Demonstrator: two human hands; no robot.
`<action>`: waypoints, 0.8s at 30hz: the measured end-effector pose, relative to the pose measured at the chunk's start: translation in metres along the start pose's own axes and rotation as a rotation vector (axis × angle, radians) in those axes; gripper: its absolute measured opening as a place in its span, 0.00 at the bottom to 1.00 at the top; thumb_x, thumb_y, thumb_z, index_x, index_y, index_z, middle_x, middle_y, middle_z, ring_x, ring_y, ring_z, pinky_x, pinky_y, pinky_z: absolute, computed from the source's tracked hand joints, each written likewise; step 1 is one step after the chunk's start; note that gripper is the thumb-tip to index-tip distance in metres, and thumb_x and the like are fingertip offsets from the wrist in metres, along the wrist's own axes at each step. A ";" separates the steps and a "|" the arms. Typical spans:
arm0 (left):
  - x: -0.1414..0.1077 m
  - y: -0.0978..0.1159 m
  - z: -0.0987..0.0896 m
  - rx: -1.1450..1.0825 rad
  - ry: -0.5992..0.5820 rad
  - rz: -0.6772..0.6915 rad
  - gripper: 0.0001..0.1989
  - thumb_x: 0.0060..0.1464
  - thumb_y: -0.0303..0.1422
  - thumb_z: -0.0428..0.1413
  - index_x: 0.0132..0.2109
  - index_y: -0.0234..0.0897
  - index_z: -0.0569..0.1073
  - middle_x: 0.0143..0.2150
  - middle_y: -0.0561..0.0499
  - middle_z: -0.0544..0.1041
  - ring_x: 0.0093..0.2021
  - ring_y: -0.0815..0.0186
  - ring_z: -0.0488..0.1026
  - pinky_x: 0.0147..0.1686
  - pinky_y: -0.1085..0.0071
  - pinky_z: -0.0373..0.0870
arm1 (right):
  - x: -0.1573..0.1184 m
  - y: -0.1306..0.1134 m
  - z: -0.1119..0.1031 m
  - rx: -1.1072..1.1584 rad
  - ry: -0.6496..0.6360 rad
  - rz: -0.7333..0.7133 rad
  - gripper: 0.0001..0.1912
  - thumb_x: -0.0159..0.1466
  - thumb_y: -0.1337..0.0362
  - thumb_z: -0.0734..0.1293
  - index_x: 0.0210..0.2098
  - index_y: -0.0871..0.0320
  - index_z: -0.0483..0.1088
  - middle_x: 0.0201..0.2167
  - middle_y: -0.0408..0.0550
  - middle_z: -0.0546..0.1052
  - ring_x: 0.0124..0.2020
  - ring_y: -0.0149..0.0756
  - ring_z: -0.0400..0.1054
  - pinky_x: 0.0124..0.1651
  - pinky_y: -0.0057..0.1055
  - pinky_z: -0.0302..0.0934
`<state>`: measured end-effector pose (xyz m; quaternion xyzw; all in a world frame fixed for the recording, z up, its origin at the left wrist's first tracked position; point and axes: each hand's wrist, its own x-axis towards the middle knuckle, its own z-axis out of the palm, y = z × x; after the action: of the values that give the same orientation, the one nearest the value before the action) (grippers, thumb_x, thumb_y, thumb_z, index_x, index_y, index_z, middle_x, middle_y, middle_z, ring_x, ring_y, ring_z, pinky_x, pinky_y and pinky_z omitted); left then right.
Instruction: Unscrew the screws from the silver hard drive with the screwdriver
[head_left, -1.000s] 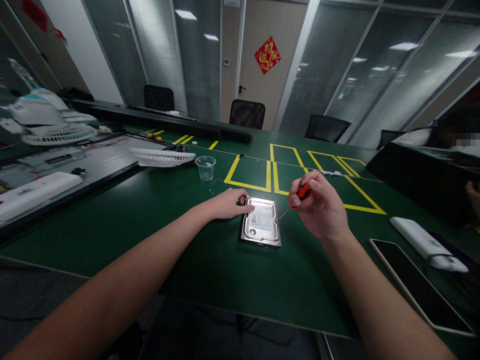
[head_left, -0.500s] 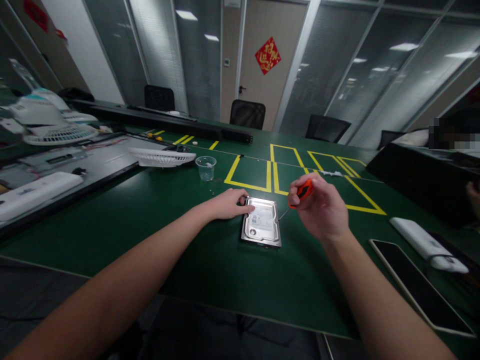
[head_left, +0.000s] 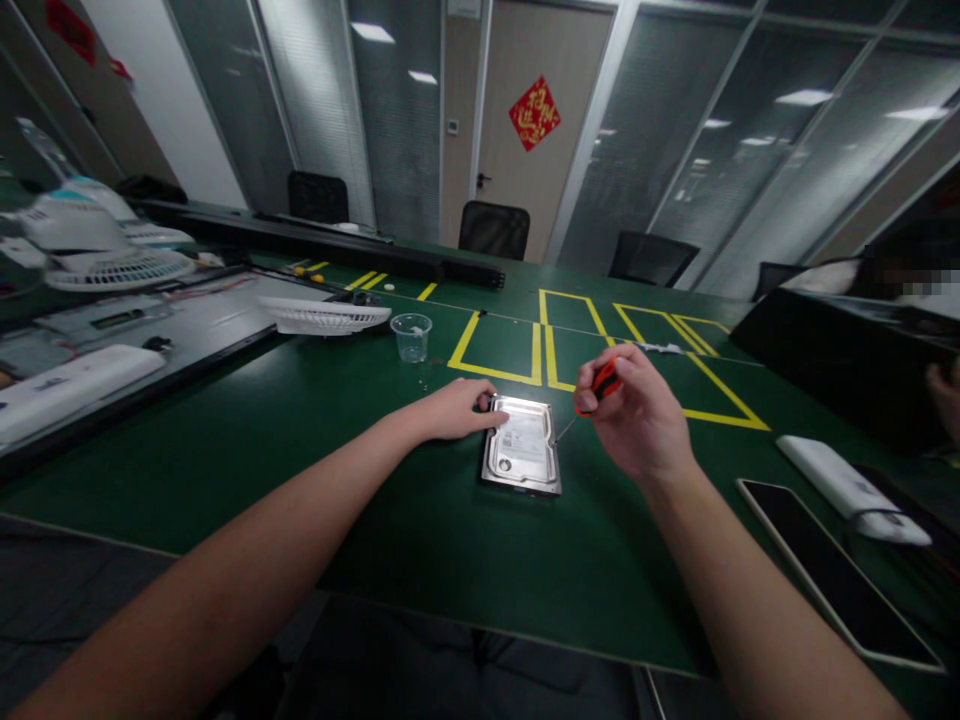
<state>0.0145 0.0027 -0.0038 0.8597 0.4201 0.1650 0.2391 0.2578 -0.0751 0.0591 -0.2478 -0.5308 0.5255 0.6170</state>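
A silver hard drive [head_left: 529, 445] lies flat on the green table with its label facing up. My left hand [head_left: 459, 408] grips its left edge, thumb on the top cover and fingers curled by the far left corner. In my right hand [head_left: 637, 415] is a screwdriver with an orange and black handle [head_left: 604, 386]. Its thin shaft [head_left: 568, 430] slants down to the left, and the tip meets the drive's right edge, near the middle of that side. Whether the tip sits in a screw is too small to tell.
A clear plastic cup [head_left: 412, 338] stands beyond my left hand, with tiny bits on the table near it. White fan grille [head_left: 330, 315] and a large flat panel [head_left: 172, 310] lie left. Right are a phone-like black slab [head_left: 832, 570], a white power strip [head_left: 851, 488] and another person's hand [head_left: 943, 390].
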 end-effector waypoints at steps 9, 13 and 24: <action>-0.001 -0.001 0.000 -0.006 -0.002 -0.001 0.30 0.58 0.58 0.54 0.54 0.38 0.72 0.43 0.46 0.77 0.41 0.60 0.73 0.38 0.67 0.64 | 0.001 0.000 -0.002 0.007 -0.005 -0.011 0.14 0.69 0.56 0.60 0.36 0.55 0.74 0.28 0.46 0.74 0.24 0.31 0.61 0.30 0.32 0.56; 0.000 0.000 -0.001 0.001 -0.001 -0.001 0.30 0.58 0.58 0.53 0.54 0.38 0.72 0.44 0.46 0.77 0.42 0.59 0.72 0.39 0.67 0.64 | 0.001 0.000 -0.003 -0.006 -0.005 0.009 0.12 0.67 0.57 0.61 0.34 0.54 0.73 0.27 0.45 0.74 0.24 0.31 0.62 0.30 0.32 0.56; -0.001 0.000 -0.001 0.008 -0.008 -0.010 0.31 0.58 0.59 0.53 0.54 0.38 0.72 0.44 0.46 0.78 0.43 0.59 0.72 0.40 0.66 0.63 | 0.000 -0.001 0.000 -0.031 0.026 0.028 0.08 0.65 0.57 0.65 0.34 0.54 0.71 0.27 0.44 0.74 0.26 0.32 0.65 0.31 0.30 0.58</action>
<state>0.0140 0.0022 -0.0028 0.8593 0.4239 0.1587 0.2381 0.2585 -0.0750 0.0602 -0.2714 -0.5275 0.5225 0.6124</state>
